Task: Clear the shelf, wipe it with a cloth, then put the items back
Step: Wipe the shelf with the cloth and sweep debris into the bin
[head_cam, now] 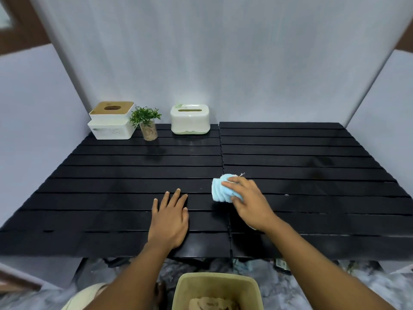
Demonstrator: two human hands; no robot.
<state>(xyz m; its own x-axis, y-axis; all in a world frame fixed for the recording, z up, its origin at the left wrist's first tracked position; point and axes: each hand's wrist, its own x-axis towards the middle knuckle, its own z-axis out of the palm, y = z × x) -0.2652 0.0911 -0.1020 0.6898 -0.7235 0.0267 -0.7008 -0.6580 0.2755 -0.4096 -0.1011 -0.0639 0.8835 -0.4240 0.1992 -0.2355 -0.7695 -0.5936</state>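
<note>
The right hand [248, 198] is gripping a blue cloth [220, 190] on the black shelf [312, 153], while the left hand [169, 217] is resting flat, empty, beside it.

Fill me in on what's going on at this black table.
A person is wiping the black slatted surface with a light blue cloth, bunched under the right hand near the middle. The left hand lies flat and empty on the slats beside it. Three items stand along the back left edge: a white tissue box with a wooden lid, a small potted plant and a white-and-green tissue box. A tan bin sits on the floor in front.
</note>
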